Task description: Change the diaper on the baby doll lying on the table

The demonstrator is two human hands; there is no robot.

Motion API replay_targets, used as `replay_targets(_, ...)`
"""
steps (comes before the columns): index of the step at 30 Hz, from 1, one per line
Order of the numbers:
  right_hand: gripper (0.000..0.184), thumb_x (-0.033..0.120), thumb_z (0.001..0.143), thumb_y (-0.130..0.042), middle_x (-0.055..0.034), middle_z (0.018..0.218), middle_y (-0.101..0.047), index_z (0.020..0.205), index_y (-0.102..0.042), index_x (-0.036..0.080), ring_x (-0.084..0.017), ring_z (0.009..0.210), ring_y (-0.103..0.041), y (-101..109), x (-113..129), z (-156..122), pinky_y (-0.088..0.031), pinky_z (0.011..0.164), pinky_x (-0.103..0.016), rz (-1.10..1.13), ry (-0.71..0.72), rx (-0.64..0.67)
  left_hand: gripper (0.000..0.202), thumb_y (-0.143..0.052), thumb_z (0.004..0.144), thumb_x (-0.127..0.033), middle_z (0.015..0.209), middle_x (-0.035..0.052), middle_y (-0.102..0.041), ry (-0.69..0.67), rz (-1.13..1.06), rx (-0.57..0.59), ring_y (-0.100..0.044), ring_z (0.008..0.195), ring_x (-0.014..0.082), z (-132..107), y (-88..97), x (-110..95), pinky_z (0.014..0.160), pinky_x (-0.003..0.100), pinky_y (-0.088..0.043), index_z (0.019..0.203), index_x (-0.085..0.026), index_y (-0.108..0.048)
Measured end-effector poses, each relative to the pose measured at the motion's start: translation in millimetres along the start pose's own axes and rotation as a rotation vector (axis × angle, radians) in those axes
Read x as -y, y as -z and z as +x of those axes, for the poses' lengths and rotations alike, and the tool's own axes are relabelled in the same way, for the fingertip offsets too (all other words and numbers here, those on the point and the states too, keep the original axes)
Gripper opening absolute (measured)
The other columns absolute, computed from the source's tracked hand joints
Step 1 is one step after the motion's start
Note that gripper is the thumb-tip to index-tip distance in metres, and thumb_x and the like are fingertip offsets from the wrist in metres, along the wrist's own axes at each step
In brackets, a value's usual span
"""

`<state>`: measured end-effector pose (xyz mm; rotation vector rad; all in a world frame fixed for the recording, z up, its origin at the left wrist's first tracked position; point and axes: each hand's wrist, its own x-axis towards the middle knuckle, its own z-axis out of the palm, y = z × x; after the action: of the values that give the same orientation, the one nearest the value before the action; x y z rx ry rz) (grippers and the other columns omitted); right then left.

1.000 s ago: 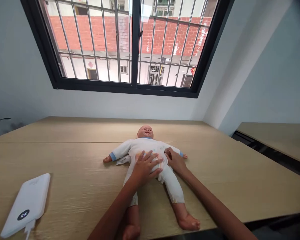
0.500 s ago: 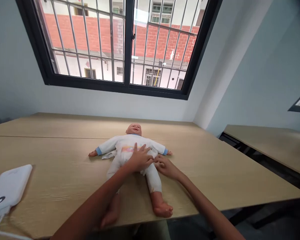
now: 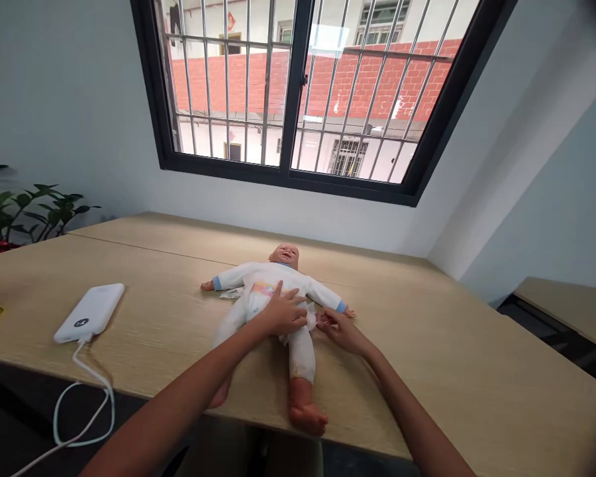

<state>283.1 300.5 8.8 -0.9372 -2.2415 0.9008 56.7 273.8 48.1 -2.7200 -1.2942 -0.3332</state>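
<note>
A baby doll [image 3: 322, 289] in a white outfit with blue cuffs lies on its back, head towards the window. Around its middle is a white diaper [image 3: 263, 289] with a coloured band across the front. My left hand [image 3: 284, 313] rests on the diaper's front, fingers spread. Beside the doll's hip, my right hand [image 3: 346, 332] pinches the side tab of the diaper [image 3: 312, 320], which is pulled outwards. On the opposite side, another white flap [image 3: 232, 292] lies loose on the table. My left forearm covers part of one doll leg.
The wooden table [image 3: 417, 371] runs back to a wall with a barred window [image 3: 283, 173]. To the left lies a white power bank [image 3: 92, 310] with a cable [image 3: 99, 377] hanging off the front edge. A plant [image 3: 34, 211] stands beyond the far left; a second table [image 3: 571, 301] is at right.
My right hand has moved away from the doll's hip, drawing the diaper's side tab outwards. My left hand stays on the diaper. The view has swung left, bringing the plant into sight.
</note>
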Motion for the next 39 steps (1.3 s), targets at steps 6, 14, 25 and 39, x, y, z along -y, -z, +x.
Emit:
replay_targets(6, 0.017, 0.036, 0.091, -0.050, -0.0005, 0.080, -0.054, 0.089, -0.053, 0.020, -0.014, 0.074, -0.049, 8, 2, -1, -0.040, 0.071, -0.027, -0.004, -0.002, -0.057, 0.031, -0.042, 0.098, -0.034, 0.144, -0.0001, -0.052, -0.062, -0.007, 0.045, -0.037, 0.138, 0.0313, -3, 0.8, 2, 0.107, 0.076, -0.004, 0.114, -0.041, -0.068)
replay_targets(14, 0.029, 0.050, 0.089, -0.054, -0.0007, 0.085, -0.055, 0.093, -0.053, 0.021, -0.015, 0.077, -0.051, 15, -4, -2, -0.040, 0.075, -0.027, 0.188, -0.002, -0.192, 0.030, -0.048, 0.093, -0.030, 0.141, 0.0071, -0.053, -0.049, 0.010, -0.058, -0.044, 0.132, 0.0283, -5, 0.7, -1, 0.110, 0.071, -0.010, 0.118, -0.031, -0.064)
replay_targets(25, 0.037, 0.057, 0.085, -0.059, -0.0080, 0.108, -0.061, 0.085, -0.047, 0.022, -0.019, 0.101, -0.056, 7, 12, 2, -0.043, 0.092, -0.034, 0.293, 0.026, -0.295, 0.027, -0.045, 0.095, -0.032, 0.142, 0.0032, -0.052, -0.095, -0.091, -0.104, -0.041, 0.136, 0.0268, -5, -2.8, 5, 0.112, 0.070, -0.009, 0.108, -0.033, -0.068)
replay_targets(39, 0.019, 0.037, 0.098, -0.028, -0.0012, 0.076, -0.048, 0.090, -0.038, 0.023, -0.017, 0.065, -0.045, -15, 50, 21, -0.037, 0.066, -0.031, -0.368, 0.019, -0.320, 0.033, -0.047, 0.093, -0.048, 0.156, 0.0055, -0.033, 0.024, -0.048, -0.157, -0.025, 0.143, 0.0376, -9, 2.5, 10, 0.107, 0.076, -0.009, 0.112, -0.033, -0.069)
